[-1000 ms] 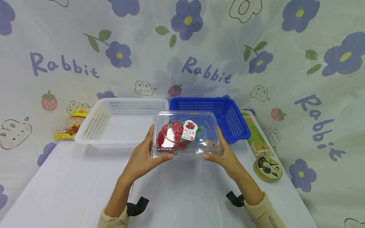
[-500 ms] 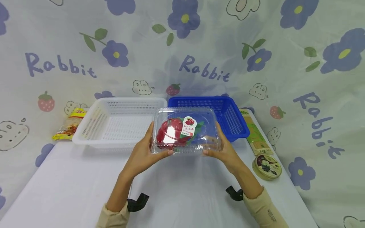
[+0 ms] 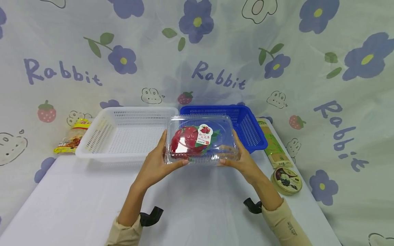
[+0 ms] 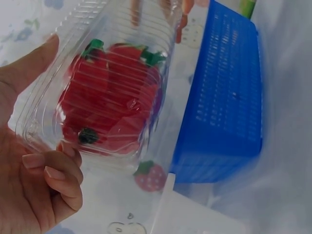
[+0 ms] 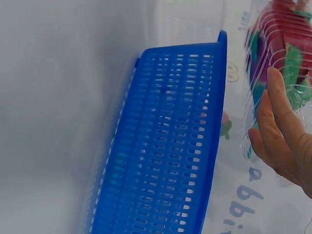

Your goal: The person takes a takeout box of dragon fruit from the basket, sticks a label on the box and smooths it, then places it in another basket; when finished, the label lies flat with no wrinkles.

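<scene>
A clear plastic clamshell box (image 3: 215,150) with red fruit and green leaf shapes inside is held up in front of the two baskets. Its lid carries a white dragon fruit label (image 3: 204,134). My left hand (image 3: 155,167) grips the box's left end, thumb along the near edge and fingers at the underside, as the left wrist view shows. At the right end my right hand (image 3: 246,165) holds it with the thumb in front. Fingers (image 5: 278,95) of that hand lie against the underside in the right wrist view.
Behind the box stand a white basket (image 3: 107,155) on the left and a blue basket (image 3: 258,138) on the right. A yellow food bag (image 3: 74,136) lies at far left. Along the right edge are a green packet (image 3: 277,148) and a round tin (image 3: 287,181). A printed curtain (image 3: 166,68) hangs behind.
Both hands have lifted the clamshell box slightly, and it sits a little higher in the head view. The grip stays the same. The head view has shifted slightly.
</scene>
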`<state>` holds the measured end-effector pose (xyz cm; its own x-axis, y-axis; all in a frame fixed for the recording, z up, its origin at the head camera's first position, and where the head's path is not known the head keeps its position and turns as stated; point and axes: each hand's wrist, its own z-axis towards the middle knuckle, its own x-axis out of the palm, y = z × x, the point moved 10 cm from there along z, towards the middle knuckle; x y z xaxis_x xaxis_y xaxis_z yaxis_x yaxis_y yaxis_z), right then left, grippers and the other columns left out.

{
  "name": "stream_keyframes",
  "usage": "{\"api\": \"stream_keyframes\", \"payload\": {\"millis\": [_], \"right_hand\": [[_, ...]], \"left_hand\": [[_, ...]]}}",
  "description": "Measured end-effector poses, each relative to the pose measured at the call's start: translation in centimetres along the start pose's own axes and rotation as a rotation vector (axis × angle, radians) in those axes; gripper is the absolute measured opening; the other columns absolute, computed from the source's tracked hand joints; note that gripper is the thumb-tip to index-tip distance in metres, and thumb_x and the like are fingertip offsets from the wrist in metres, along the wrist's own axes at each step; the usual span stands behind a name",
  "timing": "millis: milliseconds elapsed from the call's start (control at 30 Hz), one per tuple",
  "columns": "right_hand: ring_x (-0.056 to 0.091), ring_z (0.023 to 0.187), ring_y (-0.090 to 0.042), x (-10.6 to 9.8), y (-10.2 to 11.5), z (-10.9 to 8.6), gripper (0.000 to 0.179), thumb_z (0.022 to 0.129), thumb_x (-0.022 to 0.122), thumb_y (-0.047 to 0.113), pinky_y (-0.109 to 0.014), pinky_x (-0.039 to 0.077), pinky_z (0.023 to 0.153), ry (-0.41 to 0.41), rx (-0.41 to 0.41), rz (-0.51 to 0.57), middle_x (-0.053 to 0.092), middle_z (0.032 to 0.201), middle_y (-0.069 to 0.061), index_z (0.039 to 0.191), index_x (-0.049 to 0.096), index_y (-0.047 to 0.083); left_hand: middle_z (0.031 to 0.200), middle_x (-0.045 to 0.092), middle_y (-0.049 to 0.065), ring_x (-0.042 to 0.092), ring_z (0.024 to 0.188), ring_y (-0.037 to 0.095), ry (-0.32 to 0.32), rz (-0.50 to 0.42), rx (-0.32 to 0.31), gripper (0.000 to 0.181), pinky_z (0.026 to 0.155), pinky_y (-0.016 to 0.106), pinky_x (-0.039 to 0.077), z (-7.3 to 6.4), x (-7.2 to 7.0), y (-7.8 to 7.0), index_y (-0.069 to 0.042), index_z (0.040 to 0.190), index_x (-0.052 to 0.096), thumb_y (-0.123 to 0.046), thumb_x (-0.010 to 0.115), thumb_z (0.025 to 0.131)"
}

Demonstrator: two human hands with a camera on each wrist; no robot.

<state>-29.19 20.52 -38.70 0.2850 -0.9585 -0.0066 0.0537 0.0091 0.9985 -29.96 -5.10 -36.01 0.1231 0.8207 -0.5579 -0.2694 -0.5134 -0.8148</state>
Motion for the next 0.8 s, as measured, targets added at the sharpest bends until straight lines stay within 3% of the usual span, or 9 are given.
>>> {"api": "stream_keyframes", "payload": {"millis": [167, 367, 467, 667, 800], "right_hand": [[0.051, 0.128, -0.05, -0.2, 0.0, 0.3, 0.113, 0.087, 0.076, 0.011, -0.046, 0.057, 0.087, 0.015, -0.014, 0.024, 0.038, 0.149, -0.029, 0.158, -0.006, 0.04], [0.057, 0.125, -0.042, -0.6, -0.1, 0.6, 0.112, 0.087, 0.076, 0.011, -0.048, 0.057, 0.087, 0.011, -0.012, 0.026, 0.039, 0.149, -0.028, 0.157, -0.004, 0.044], [0.057, 0.125, -0.041, -0.8, 0.0, 0.8, 0.111, 0.087, 0.076, 0.011, -0.05, 0.056, 0.088, 0.009, -0.009, 0.031, 0.039, 0.149, -0.026, 0.157, -0.004, 0.045], [0.049, 0.129, -0.051, -1.5, 0.1, 1.3, 0.112, 0.088, 0.074, 0.009, -0.05, 0.056, 0.088, 0.016, -0.022, 0.041, 0.037, 0.151, -0.028, 0.158, -0.006, 0.04], [0.054, 0.127, -0.045, -1.9, 0.4, 1.9, 0.112, 0.087, 0.074, 0.007, -0.053, 0.055, 0.088, 0.019, -0.034, 0.048, 0.036, 0.151, -0.028, 0.158, -0.006, 0.04]], "left_hand": [[0.148, 0.05, 0.012, 0.057, 0.126, 0.034, 0.004, -0.005, -0.004, 0.121, 0.093, 0.056, 0.052, 0.4, 0.3, 0.0, -0.03, 0.16, 0.002, -0.056, 0.081, 0.074], [0.144, 0.054, 0.011, 0.06, 0.122, 0.031, 0.006, -0.009, 0.001, 0.12, 0.091, 0.054, 0.052, 1.0, 0.5, 0.0, -0.034, 0.159, 0.001, -0.057, 0.081, 0.074], [0.145, 0.053, 0.01, 0.059, 0.122, 0.031, 0.007, -0.012, 0.013, 0.119, 0.091, 0.055, 0.052, 1.4, 0.6, -0.1, -0.035, 0.159, 0.002, -0.057, 0.081, 0.074], [0.15, 0.048, 0.01, 0.058, 0.125, 0.032, 0.021, -0.023, 0.033, 0.118, 0.093, 0.057, 0.051, 2.3, 1.0, -0.4, -0.038, 0.159, -0.001, -0.056, 0.081, 0.075], [0.151, 0.046, 0.011, 0.054, 0.13, 0.032, 0.019, -0.033, 0.042, 0.118, 0.096, 0.057, 0.05, 2.9, 0.9, -0.6, -0.037, 0.159, -0.001, -0.055, 0.081, 0.075]]}}
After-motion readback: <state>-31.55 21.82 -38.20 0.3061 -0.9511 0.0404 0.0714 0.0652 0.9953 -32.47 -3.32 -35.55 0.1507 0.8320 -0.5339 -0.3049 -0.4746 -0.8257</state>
